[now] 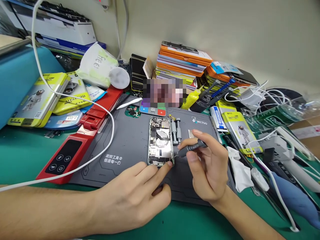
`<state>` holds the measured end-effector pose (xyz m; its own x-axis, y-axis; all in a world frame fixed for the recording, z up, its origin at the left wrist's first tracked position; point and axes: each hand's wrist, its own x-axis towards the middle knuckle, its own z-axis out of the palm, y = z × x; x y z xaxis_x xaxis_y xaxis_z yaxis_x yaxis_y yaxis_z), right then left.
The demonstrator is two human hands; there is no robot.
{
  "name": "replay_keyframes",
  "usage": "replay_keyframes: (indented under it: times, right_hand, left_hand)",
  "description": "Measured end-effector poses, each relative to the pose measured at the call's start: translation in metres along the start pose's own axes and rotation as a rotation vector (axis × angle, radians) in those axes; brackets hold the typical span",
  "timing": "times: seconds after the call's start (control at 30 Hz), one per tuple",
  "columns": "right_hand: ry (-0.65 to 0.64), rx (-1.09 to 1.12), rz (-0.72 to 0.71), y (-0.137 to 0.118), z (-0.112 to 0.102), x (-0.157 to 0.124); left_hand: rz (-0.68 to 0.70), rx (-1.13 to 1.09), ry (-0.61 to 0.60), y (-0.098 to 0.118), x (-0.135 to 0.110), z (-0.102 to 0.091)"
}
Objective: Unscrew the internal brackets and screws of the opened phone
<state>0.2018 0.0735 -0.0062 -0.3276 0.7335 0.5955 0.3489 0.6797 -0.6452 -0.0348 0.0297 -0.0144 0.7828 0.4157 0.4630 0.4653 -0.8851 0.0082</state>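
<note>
Head view: the opened phone (161, 141) pointed lengthwise away, left of my right hand (211, 163), clamped on a screwdriver (183, 152); my nearer left hand (136, 193), fingers apart, touched it.

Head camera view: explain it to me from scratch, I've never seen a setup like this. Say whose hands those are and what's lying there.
No robot here: one person works with two bare hands, and a camera worn on the head looks forward and down at them. The left hand has its index fingertip at the lower right corner of an opened smartphone, whose inner parts show. The right hand holds a gray screwdriver, its thin tip by the phone's right edge. The phone lies on a dark gray work mat over a green tabletop. A red device with a touch panel sits to the left, and a yellow battery box to the right.
</note>
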Motion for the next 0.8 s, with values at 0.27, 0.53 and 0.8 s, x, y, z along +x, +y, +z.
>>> replay_keyframes:
  times: [0.27, 0.53, 0.8]
  right_hand:
    - [-0.055, 0.020, 0.027, 0.0002, -0.0003, 0.0000]
    - [-0.064, 0.014, 0.043, -0.0003, 0.0002, -0.0001]
    - [0.053, 0.067, 0.108, -0.0046, 0.0029, 0.0040]
  left_hand:
    - [-0.007, -0.015, -0.004, 0.0004, -0.0019, 0.0059]
    - [-0.009, -0.003, 0.001, 0.0005, -0.0016, 0.0062]
    - [-0.006, -0.011, 0.011, -0.0004, -0.0003, 0.0056]
